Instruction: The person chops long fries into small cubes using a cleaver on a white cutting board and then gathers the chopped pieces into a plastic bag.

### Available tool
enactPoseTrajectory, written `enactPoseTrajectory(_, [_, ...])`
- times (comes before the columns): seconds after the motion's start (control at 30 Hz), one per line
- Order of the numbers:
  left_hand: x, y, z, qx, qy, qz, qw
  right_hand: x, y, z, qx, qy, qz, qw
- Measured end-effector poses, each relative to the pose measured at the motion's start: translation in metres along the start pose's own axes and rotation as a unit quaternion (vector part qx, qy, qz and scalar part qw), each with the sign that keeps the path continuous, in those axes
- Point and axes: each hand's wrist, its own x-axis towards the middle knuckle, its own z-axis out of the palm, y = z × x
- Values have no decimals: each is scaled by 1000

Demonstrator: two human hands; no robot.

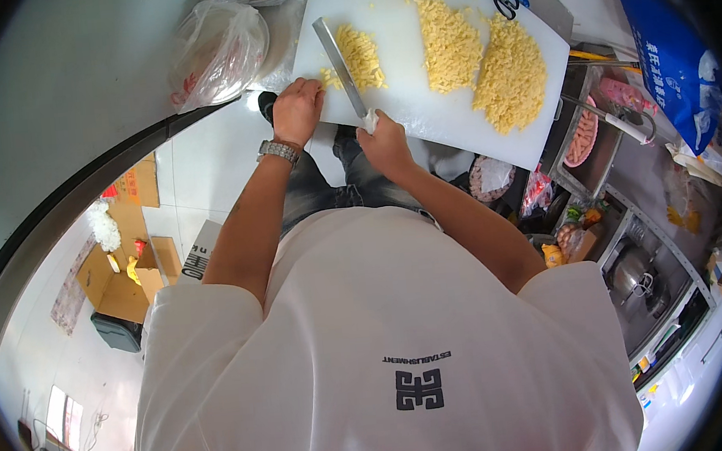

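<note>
My right hand [386,144] grips the handle of a broad kitchen knife [340,68], which is wrapped in something white. The blade stands edge-on over the white cutting board [398,51], beside a small heap of diced pale-yellow food [359,57]. At the board's near left corner rests my left hand [299,106], its fingers curled; whether anything is under them I cannot tell. Two larger heaps of the same yellow pieces, a middle one [448,44] and a right one [510,77], lie further right on the board.
Left of the board sits a bowl covered with a clear plastic bag [220,55]. Black-handled scissors [504,5] lie at the board's far right edge. To the right are a metal sink [591,163] with a pink basket [583,135] and a blue printed bag [666,61].
</note>
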Motion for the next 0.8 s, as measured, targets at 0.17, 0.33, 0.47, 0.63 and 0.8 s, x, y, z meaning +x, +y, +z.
enactPoseTrajectory(0.17, [4, 1, 6, -13, 8, -29, 999, -2, 1, -5, -29, -14, -19, 999])
enactPoseTrajectory(0.33, [-2, 4, 1, 32, 9, -35, 999, 0, 4, -7, -54, -45, -36, 997])
enactPoseTrajectory(0.47, [1, 6, 2, 33, 11, -24, 999, 12, 19, 7, -91, -49, -2, 995])
enactPoseTrajectory(0.63, [8, 5, 7, 23, 32, -16, 999, 6, 16, 0, 10, -7, 0, 1000])
enactPoseTrajectory(0.8, [9, 5, 7, 20, 39, -32, 999, -6, 1, -12, 12, -35, -4, 999])
